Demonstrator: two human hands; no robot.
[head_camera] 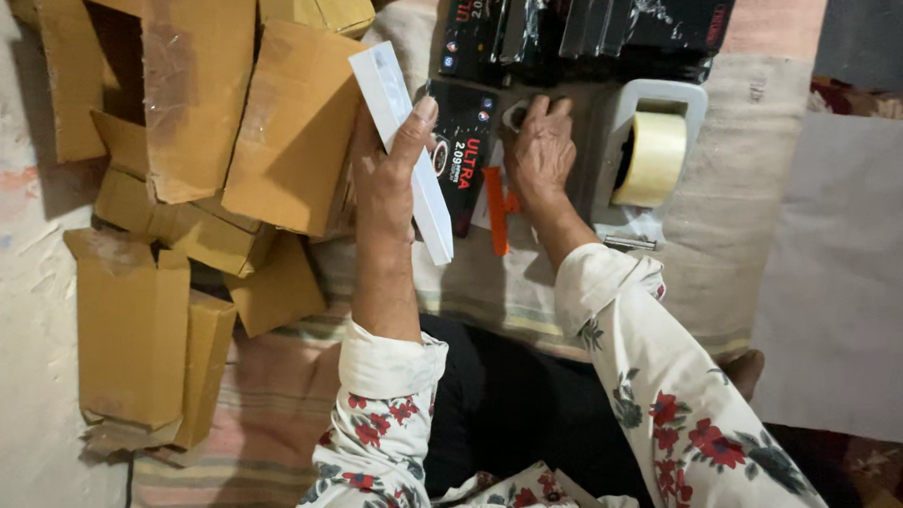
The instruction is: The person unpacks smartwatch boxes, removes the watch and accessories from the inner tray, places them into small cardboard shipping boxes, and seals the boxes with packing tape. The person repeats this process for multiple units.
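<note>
Left hand [387, 171] is clamped on a long, flat white box [403, 135], smooth and glossy, tilted up above the striped cloth [533, 301]. Right hand [540, 151] lies flat on a black packet [465, 153], fingers closed, next to an orange cutter [499, 210]. Tape dispenser [650, 152] just beside it, rough cardboard boxes [208, 152] heaped on the left.

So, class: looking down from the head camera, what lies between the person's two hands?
In the head view, a black product box lies flat between the left hand, which holds a white slim box, and the right hand.
</note>
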